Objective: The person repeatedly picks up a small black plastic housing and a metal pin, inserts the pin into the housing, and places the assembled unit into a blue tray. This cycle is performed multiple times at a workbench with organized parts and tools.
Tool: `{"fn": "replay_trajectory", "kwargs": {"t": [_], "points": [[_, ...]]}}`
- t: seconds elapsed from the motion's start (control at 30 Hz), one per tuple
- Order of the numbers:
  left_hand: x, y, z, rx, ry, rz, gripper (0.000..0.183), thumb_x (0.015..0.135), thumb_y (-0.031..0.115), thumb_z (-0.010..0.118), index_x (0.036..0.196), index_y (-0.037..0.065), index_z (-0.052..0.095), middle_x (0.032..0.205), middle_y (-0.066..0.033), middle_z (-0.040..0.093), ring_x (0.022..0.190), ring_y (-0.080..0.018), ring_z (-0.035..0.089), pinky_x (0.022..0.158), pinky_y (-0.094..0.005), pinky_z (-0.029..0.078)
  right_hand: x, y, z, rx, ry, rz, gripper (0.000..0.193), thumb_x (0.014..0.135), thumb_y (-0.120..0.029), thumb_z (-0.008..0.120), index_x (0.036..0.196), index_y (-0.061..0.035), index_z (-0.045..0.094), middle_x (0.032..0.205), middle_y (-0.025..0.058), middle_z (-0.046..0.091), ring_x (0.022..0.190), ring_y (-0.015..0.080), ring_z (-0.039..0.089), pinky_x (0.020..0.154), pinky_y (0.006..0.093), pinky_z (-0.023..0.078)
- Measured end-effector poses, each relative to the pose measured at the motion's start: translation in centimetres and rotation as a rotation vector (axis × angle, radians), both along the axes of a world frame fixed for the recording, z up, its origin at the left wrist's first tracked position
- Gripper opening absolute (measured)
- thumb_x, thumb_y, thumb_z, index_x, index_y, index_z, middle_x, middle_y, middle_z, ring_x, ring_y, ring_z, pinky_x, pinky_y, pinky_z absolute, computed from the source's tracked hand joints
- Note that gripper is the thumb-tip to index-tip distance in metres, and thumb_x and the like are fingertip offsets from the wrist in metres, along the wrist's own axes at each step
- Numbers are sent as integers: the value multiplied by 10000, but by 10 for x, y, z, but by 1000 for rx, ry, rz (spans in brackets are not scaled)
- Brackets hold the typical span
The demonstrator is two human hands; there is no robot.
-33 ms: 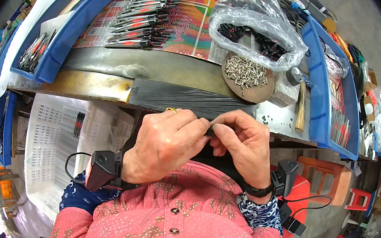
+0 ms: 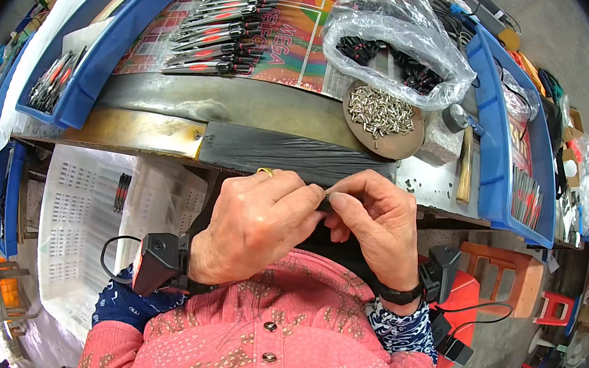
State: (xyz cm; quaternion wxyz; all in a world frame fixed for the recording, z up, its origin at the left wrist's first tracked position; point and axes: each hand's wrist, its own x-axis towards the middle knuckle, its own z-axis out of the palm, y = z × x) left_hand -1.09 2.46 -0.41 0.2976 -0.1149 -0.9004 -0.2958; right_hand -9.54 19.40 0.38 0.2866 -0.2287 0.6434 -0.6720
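Note:
My left hand [image 2: 257, 216] and my right hand [image 2: 377, 227] meet at the fingertips, just before the near edge of the workbench. Between the pinched fingers is a small dark piece [image 2: 325, 202], mostly covered, so its kind cannot be made out. Both hands are closed on it, the right one with thumb and forefinger. Beyond them, a round brown dish [image 2: 407, 145] carries a heap of small silvery metal pins [image 2: 377, 111]. Behind that dish lies an open clear plastic bag [image 2: 453, 93] with black parts [image 2: 418, 74] inside.
Rows of red-and-black pen-like tools [image 2: 216, 46] lie at the back. Blue trays [image 2: 89, 89] flank the bench, the right blue tray [image 2: 492, 135] near a hammer [image 2: 465, 164] and a pale block [image 2: 441, 139]. A white crate [image 2: 75, 231] stands below left, a red stool [image 2: 461, 293] below right.

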Motion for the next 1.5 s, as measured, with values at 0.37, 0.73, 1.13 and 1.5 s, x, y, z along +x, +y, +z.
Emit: {"fn": "replay_trajectory", "kwargs": {"t": [0.37, 0.73, 1.13, 1.5], "points": [[-4, 0, 2, 21, -6, 12, 259, 661, 15, 770, 897, 18, 664, 741, -88, 631, 633, -259, 627, 573, -348, 495, -4, 4, 0, 114, 437, -146, 115, 887, -73, 691, 946, 23, 667, 821, 60, 669, 708, 94, 621, 624, 245, 505], [-11, -13, 0, 32, -39, 54, 237, 702, 35, 776, 911, 28, 665, 723, -90, 613, 608, -266, 593, 556, -353, 461, -56, 10, -4, 392, 1305, -297, 244, 730, -24, 729, 970, -34, 685, 939, 106, 620, 909, 319, 553, 769, 405, 458], [-15, -14, -1, 51, -90, 69, 226, 703, 76, 768, 886, 56, 637, 715, -88, 561, 622, -290, 585, 559, -379, 475, -62, 8, -11, 340, 1216, -265, 159, 745, 2, 701, 900, -26, 684, 893, 105, 628, 878, 310, 557, 783, 399, 450], [-11, -14, 4, 97, -154, 45, 208, 719, 82, 765, 877, 39, 637, 735, -111, 596, 637, -314, 599, 567, -385, 478, -55, 8, -7, 253, 1124, -340, 109, 763, 19, 683, 864, -18, 674, 863, 102, 635, 852, 292, 565, 760, 372, 449]]}}
